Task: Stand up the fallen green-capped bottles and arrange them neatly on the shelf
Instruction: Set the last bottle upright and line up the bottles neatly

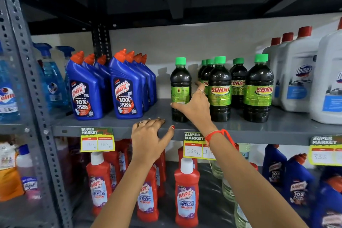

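Several dark green-capped bottles stand upright on the grey shelf [114, 119]. The leftmost bottle [180, 79] stands apart, its label turned away from me. My right hand [194, 106] wraps its lower part, thumb in front and fingers behind. To its right stand a front "Sunny" bottle [220, 87] and another [259, 89], with more bottles lined up behind them. My left hand [149, 135] rests flat on the shelf's front edge, fingers apart and holding nothing.
Blue Harpic bottles [125, 87] fill the shelf's left side, white Domex jugs [299, 72] the right. Blue spray bottles [50, 79] stand at the far left. Price tags [97, 139] hang from the shelf edge. Red Harpic bottles [187, 190] sit on the shelf below.
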